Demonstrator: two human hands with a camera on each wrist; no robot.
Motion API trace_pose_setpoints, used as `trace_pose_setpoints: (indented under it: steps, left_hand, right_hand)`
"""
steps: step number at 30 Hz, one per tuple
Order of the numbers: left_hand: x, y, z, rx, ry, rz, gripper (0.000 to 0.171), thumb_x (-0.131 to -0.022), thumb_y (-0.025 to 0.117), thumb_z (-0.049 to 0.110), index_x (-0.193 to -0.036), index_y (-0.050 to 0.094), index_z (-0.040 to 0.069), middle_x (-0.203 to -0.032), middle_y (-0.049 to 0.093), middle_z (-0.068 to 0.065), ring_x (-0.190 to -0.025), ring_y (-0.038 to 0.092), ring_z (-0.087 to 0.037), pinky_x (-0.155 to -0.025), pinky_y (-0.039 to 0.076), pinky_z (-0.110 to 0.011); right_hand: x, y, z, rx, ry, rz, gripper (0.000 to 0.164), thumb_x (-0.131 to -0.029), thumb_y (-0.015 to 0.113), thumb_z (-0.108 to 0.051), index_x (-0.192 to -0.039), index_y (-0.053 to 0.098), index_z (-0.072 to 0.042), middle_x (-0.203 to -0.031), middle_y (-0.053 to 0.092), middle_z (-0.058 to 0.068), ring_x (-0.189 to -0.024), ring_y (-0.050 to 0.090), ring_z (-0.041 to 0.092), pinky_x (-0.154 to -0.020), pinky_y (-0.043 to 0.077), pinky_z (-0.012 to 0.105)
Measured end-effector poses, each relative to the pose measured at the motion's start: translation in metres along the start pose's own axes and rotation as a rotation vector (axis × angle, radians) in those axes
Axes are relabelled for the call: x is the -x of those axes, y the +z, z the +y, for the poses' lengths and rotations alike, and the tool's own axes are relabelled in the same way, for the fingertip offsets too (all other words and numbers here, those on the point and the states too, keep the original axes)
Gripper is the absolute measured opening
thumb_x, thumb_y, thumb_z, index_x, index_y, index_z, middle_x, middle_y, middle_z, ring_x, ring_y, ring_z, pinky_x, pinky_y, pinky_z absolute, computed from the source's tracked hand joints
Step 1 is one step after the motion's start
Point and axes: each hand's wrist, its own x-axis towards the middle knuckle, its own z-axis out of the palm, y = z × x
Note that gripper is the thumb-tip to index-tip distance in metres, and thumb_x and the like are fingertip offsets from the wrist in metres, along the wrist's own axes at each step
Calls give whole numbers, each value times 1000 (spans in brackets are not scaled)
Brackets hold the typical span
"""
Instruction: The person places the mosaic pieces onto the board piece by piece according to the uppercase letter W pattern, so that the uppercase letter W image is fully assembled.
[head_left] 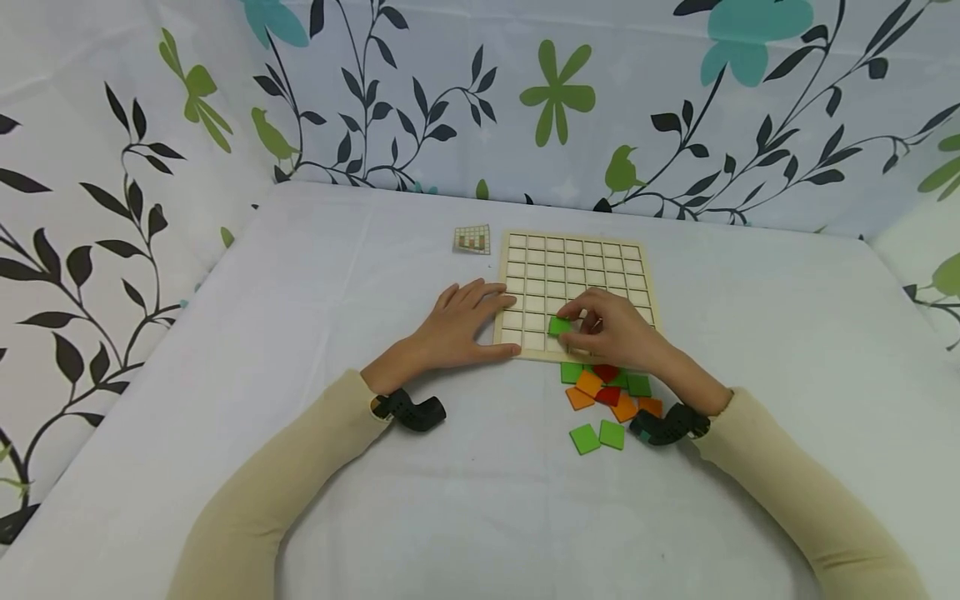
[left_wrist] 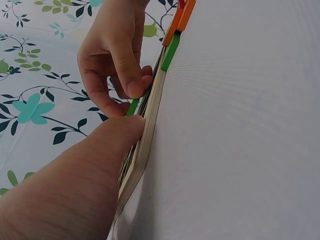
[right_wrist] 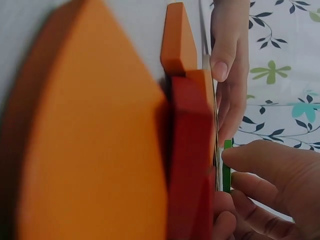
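The right hand (head_left: 611,329) has the green tile (head_left: 557,326) on its left, at the very fingertips and on the side facing the other hand. The tile is square, so no long axis shows; both wrist views catch it edge-on, its face roughly parallel to the board (head_left: 536,265). It sits over the near rows of the grid, nearer the front rim than the back; whether its underside touches the surface I cannot tell. The right hand pinches it between thumb and fingers, the gap between them no wider than the tile.

The left hand (head_left: 468,325), farther from the tile, holds nothing: its fingers are spread and fairly straight, tips at the board's left side, thumb on the near left corner.

Just beside the front rim, below the right hand, lies a loose pile of green, red and orange tiles (head_left: 580,398), some overlapping. 2 more green tiles (head_left: 585,439) lie apart from it, closer to the person. Beyond the left hand, near the board's far left corner, a small card (head_left: 472,239) bears a printed grid with coloured squares. Everything rests on a white cloth (head_left: 465,517).
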Motion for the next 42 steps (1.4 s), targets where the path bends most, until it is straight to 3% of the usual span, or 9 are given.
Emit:
trace_pose_setpoints:
  steps: [10,42]
  left_hand:
    - [1,-1,0,9,4,1,73,-88,61,59,-148,42,21,-157,30,-1,-148,15,-31,-117,7,-55]
    - [0,0,1,4,5,0,73,-89,61,58,-148,42,21,-157,29,-1,-148,16,-31,-117,7,-55]
  right_hand:
    - [-4,0,3,0,6,-24,26,-87,73,-9,-110,69,1,-101,61,12,-72,53,16,-63,44,24]
    - [-8,-1,1,15,51,-39,27,-88,71,-7,-113,68,1,-105,61,14,-71,53,18,-65,45,30]
